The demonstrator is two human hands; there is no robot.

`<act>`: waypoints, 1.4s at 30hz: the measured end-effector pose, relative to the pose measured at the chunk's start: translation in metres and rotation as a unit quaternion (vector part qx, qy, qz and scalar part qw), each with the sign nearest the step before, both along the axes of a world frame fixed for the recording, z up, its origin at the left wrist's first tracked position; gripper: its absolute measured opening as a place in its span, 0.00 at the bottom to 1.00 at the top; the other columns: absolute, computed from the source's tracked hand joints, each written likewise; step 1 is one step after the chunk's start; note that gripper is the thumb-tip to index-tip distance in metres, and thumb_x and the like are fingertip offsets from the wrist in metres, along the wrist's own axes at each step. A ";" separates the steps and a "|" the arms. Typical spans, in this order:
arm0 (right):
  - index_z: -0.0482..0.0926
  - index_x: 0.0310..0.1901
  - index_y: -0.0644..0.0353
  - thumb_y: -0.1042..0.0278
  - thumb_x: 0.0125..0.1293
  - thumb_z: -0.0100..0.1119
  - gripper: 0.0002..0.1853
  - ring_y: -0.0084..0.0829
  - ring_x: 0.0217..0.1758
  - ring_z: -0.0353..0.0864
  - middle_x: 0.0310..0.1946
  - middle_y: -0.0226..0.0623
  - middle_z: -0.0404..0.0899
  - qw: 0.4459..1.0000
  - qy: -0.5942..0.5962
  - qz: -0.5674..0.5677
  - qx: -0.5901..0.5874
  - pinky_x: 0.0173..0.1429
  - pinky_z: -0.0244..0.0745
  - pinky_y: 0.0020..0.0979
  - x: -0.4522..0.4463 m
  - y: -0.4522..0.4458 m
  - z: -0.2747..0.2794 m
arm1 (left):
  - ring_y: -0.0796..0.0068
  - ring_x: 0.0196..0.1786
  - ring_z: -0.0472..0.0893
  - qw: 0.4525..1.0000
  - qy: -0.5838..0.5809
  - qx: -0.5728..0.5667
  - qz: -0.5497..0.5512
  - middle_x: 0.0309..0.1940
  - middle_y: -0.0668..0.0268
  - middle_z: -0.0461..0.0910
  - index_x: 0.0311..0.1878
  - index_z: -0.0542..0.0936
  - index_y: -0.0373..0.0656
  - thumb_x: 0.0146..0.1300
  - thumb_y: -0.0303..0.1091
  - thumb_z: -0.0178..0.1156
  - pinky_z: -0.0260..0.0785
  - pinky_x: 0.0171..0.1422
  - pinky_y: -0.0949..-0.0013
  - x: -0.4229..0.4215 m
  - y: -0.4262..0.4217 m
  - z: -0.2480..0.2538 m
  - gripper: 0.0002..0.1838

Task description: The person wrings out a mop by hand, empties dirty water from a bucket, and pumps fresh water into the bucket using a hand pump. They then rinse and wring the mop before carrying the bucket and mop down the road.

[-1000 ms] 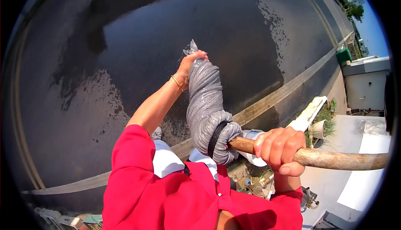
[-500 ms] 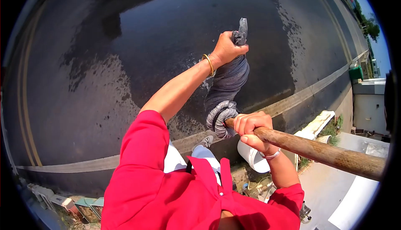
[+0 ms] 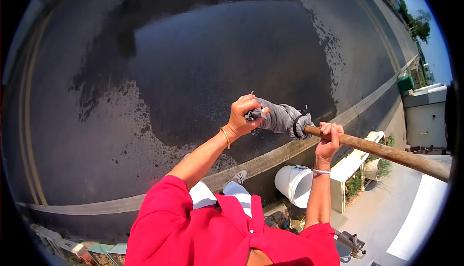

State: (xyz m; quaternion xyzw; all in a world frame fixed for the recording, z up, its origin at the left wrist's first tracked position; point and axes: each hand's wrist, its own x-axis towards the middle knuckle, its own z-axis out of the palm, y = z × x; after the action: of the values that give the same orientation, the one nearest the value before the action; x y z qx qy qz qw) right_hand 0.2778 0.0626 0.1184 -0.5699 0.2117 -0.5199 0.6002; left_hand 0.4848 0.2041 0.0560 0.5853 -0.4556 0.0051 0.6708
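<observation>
A twisted grey mop cloth (image 3: pixel 277 117) hangs over the wet road, bound by a black band to a wooden pole (image 3: pixel 386 151). My left hand (image 3: pixel 244 114) wraps round the free end of the cloth, whose tip pokes out between the fingers. Close to the band, my right hand (image 3: pixel 331 136) grips the pole, which runs off to the right edge. The cloth lies roughly in line between both hands.
A white bucket (image 3: pixel 293 184) stands tilted below the pole. To its right are a low white planter wall (image 3: pixel 352 169), a potted plant (image 3: pixel 371 169) and a metal fitting (image 3: pixel 351 244). A kerb line (image 3: pixel 261 162) crosses the wet road (image 3: pixel 217 63). A green bin (image 3: pixel 405 83) is farther right.
My left hand has come down and nearer with the cloth's end. My right hand has moved right and slightly up with the pole, and the cloth now lies flatter.
</observation>
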 end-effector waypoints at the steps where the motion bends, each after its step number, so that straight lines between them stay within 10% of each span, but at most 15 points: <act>1: 0.61 0.20 0.54 0.68 0.61 0.48 0.12 0.23 0.21 0.62 0.15 0.28 0.61 0.999 -0.029 -0.016 -0.006 0.42 0.64 0.34 -0.001 -0.003 0.013 | 0.72 0.25 0.75 0.997 0.045 -0.026 0.048 0.18 0.65 0.74 0.18 0.70 0.40 0.43 0.22 0.65 0.69 0.48 0.66 -0.001 0.009 -0.003 0.11; 4: 0.59 0.18 0.52 0.62 0.63 0.46 0.16 0.22 0.18 0.58 0.12 0.25 0.57 0.991 -0.117 -0.003 0.069 0.37 0.62 0.31 0.001 0.006 0.058 | 0.76 0.30 0.75 0.932 0.344 -0.070 0.096 0.23 0.65 0.77 0.20 0.74 0.38 0.56 0.28 0.58 0.67 0.41 0.70 -0.004 0.034 -0.039 0.10; 10: 0.58 0.18 0.50 0.58 0.65 0.44 0.18 0.23 0.18 0.57 0.13 0.24 0.54 0.968 -0.176 0.110 0.141 0.36 0.61 0.30 0.008 0.051 0.104 | 0.64 0.30 0.72 0.530 0.787 -0.311 0.053 0.19 0.64 0.69 0.16 0.64 0.49 0.60 0.50 0.52 0.67 0.42 0.58 -0.026 0.053 -0.137 0.21; 16: 0.59 0.18 0.52 0.65 0.56 0.50 0.14 0.22 0.16 0.57 0.12 0.24 0.57 0.936 -0.232 0.217 0.151 0.32 0.59 0.28 0.007 0.089 0.110 | 0.59 0.53 0.72 0.532 0.819 -0.175 -0.124 0.48 0.59 0.75 0.51 0.73 0.47 0.61 0.60 0.36 0.61 0.61 0.57 -0.084 0.049 -0.167 0.30; 17: 0.59 0.17 0.52 0.66 0.53 0.52 0.13 0.22 0.15 0.58 0.11 0.24 0.58 0.936 -0.224 0.227 0.147 0.30 0.60 0.29 0.006 0.100 0.111 | 0.59 0.53 0.72 0.667 0.719 -0.125 -0.152 0.48 0.58 0.75 0.50 0.74 0.45 0.61 0.60 0.37 0.60 0.62 0.57 -0.102 0.039 -0.220 0.30; 19: 0.59 0.16 0.52 0.69 0.48 0.53 0.13 0.22 0.13 0.59 0.09 0.23 0.59 0.934 -0.191 0.259 0.157 0.28 0.62 0.30 -0.005 0.112 0.114 | 0.59 0.52 0.73 0.442 0.866 -0.113 -0.203 0.48 0.56 0.75 0.49 0.73 0.44 0.62 0.60 0.38 0.61 0.61 0.54 -0.076 0.047 -0.114 0.30; 20: 0.59 0.14 0.52 0.71 0.44 0.53 0.12 0.23 0.11 0.61 0.08 0.24 0.62 0.924 -0.184 0.292 0.162 0.26 0.63 0.31 -0.011 0.114 0.115 | 0.58 0.44 0.77 0.427 0.871 -0.124 -0.209 0.42 0.54 0.77 0.39 0.76 0.43 0.62 0.59 0.41 0.68 0.52 0.51 -0.062 0.039 -0.110 0.27; 23: 0.58 0.14 0.53 0.74 0.38 0.51 0.11 0.25 0.10 0.60 0.08 0.27 0.62 0.916 -0.128 0.345 0.163 0.24 0.64 0.32 -0.026 0.123 0.120 | 0.58 0.32 0.78 0.498 0.783 -0.172 -0.329 0.30 0.55 0.77 0.25 0.72 0.44 0.62 0.56 0.45 0.72 0.39 0.52 -0.030 0.002 -0.150 0.24; 25: 0.57 0.14 0.54 0.74 0.38 0.53 0.12 0.27 0.10 0.61 0.08 0.28 0.62 0.910 -0.112 0.362 0.168 0.23 0.64 0.32 -0.027 0.127 0.119 | 0.59 0.24 0.77 0.518 0.817 -0.106 -0.228 0.21 0.58 0.73 0.16 0.65 0.47 0.62 0.54 0.48 0.72 0.29 0.57 -0.007 -0.009 -0.092 0.24; 32: 0.56 0.13 0.55 0.74 0.39 0.54 0.14 0.26 0.10 0.59 0.08 0.29 0.61 0.916 0.006 0.378 0.131 0.21 0.63 0.31 -0.015 0.133 0.103 | 0.63 0.22 0.77 0.728 0.648 -0.011 -0.223 0.16 0.62 0.70 0.14 0.62 0.47 0.62 0.51 0.49 0.71 0.26 0.62 0.028 -0.046 -0.032 0.25; 42: 0.60 0.15 0.60 0.81 0.44 0.54 0.12 0.23 0.18 0.64 0.13 0.32 0.66 0.894 0.066 0.428 0.111 0.25 0.63 0.25 -0.007 0.129 0.044 | 0.71 0.18 0.72 0.827 0.514 -0.007 -0.229 0.12 0.67 0.64 0.15 0.63 0.44 0.63 0.46 0.51 0.71 0.23 0.66 -0.003 -0.067 -0.010 0.23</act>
State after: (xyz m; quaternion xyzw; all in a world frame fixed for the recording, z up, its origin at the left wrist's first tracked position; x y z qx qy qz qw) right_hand 0.2708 0.1914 0.1629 -0.5676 0.0427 -0.1469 0.8089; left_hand 0.4820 0.1373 0.0462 0.3777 -0.1656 -0.4471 0.7937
